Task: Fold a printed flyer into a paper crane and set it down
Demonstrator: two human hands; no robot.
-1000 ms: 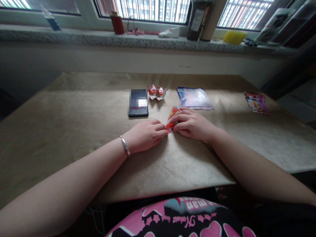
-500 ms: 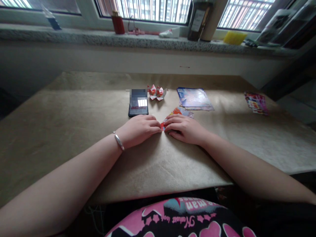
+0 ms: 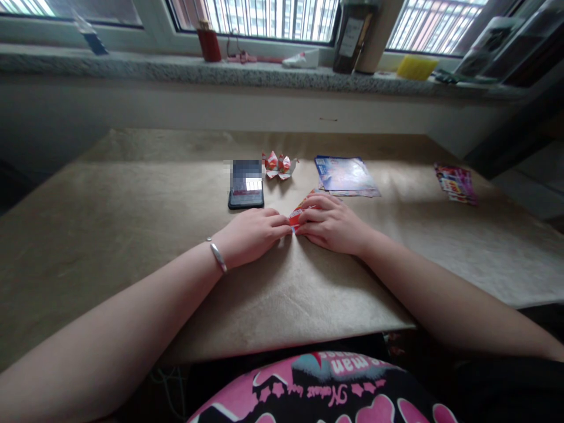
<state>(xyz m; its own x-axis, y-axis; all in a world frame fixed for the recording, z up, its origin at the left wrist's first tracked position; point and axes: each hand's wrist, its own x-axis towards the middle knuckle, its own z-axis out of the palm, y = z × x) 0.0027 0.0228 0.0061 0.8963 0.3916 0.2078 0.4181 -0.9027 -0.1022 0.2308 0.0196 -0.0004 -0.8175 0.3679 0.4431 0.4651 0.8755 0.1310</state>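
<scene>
A folded piece of printed paper [image 3: 295,218], red and orange with some pale print, lies on the table between my hands. My left hand [image 3: 258,234] pinches its near left corner with fingers pressed together. The fingers of my right hand [image 3: 328,223] curl over the paper's right side and hold it against the tabletop, covering much of it. Just beyond my left hand lies a black phone [image 3: 247,197]. Two small folded paper figures [image 3: 279,166], red and white, stand beside the phone.
A stack of square printed sheets [image 3: 348,175] lies right of centre on the table [image 3: 132,194]. Farther right is a small pile of colourful printed paper [image 3: 456,183]. Behind, the stone windowsill [image 3: 154,66] carries a red bottle [image 3: 208,44], a dark jar [image 3: 351,38] and a yellow block [image 3: 416,67].
My left hand has shifted slightly right along with the paper's corner. My right hand has moved a little up over the paper, covering more of its far part.
</scene>
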